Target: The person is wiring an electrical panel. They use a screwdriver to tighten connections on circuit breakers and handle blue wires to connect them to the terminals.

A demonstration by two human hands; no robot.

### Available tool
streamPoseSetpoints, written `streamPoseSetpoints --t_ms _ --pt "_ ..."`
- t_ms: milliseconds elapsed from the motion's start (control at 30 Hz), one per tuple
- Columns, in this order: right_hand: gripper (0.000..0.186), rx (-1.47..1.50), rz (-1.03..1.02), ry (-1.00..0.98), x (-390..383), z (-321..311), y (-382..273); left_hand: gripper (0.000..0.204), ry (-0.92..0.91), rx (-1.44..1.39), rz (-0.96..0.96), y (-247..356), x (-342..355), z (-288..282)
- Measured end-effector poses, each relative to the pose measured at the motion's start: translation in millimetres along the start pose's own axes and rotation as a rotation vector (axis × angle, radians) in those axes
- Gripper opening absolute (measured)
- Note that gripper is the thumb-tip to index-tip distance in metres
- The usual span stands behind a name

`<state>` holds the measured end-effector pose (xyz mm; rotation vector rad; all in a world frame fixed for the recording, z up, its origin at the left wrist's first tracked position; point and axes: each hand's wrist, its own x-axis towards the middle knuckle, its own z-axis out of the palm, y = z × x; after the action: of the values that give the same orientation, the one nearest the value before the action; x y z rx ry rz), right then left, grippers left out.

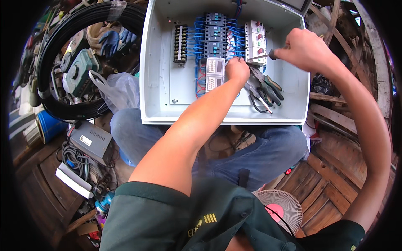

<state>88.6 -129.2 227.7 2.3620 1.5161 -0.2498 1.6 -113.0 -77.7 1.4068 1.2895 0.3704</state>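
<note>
My right hand (pixel 305 50) is closed around a screwdriver (pixel 274 54), its shaft pointing left at the lower part of the white switch units (pixel 254 35). My left hand (pixel 238 70) is curled among the blue wires just below the screwdriver's tip; what its fingers hold is hidden. These sit inside a grey metal enclosure (pixel 163 88), with black contactors (pixel 215 33), a black terminal strip (pixel 180 42) and two clear-covered modules (pixel 214 67). Pliers and other hand tools (pixel 268 90) lie on the enclosure's floor, right of my left hand.
The enclosure rests over my jeans-clad legs (pixel 276 154). At left are a black cable coil (pixel 48 58), a plastic bag (pixel 117 94), blue gloves (pixel 109 42), a grey power box (pixel 90 140) and a blue bucket (pixel 50 125). A fan (pixel 287 209) stands lower right; wooden scraps (pixel 354 46) fill the right.
</note>
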Motion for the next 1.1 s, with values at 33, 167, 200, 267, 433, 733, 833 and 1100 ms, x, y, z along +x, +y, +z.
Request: streamPoseSetpoints --t_ms 33,167,200,267,433,733,833,1100 --pt "0.050 0.073 0.029 -0.084 0.3 1.2 -1.4 0.025 -0.027 -0.007 -0.045 0.9 0.4 -0.9" --pt "0.047 -0.114 -0.131 0.023 4.6 -0.1 -6.2 0.027 -0.085 -0.179 -0.197 4.9 3.3 -1.6" --pt "0.043 -0.290 -0.392 0.138 8.9 -1.4 -8.1 0.025 -0.056 -0.141 -0.159 5.1 3.9 -1.5" --pt "0.036 -0.502 -0.648 0.152 13.0 -3.9 -12.2 0.023 -0.049 -0.106 -0.092 4.3 4.2 -1.2" --pt "0.025 -0.312 -0.388 0.001 6.0 -4.7 -16.0 0.023 -0.035 -0.061 -0.075 -0.3 4.5 1.7" --pt "0.036 -0.197 -0.164 -0.149 13.8 -18.3 -22.1 0.022 -0.041 -0.106 -0.114 -1.3 7.5 5.3" --pt "0.019 -0.582 -0.612 -0.190 12.7 -23.0 -22.3 0.022 -0.052 -0.070 -0.103 -0.6 6.2 3.5" --pt "0.029 -0.367 -0.413 -0.101 9.8 -15.4 -28.2 0.024 -0.048 -0.062 -0.114 2.0 5.4 1.3"
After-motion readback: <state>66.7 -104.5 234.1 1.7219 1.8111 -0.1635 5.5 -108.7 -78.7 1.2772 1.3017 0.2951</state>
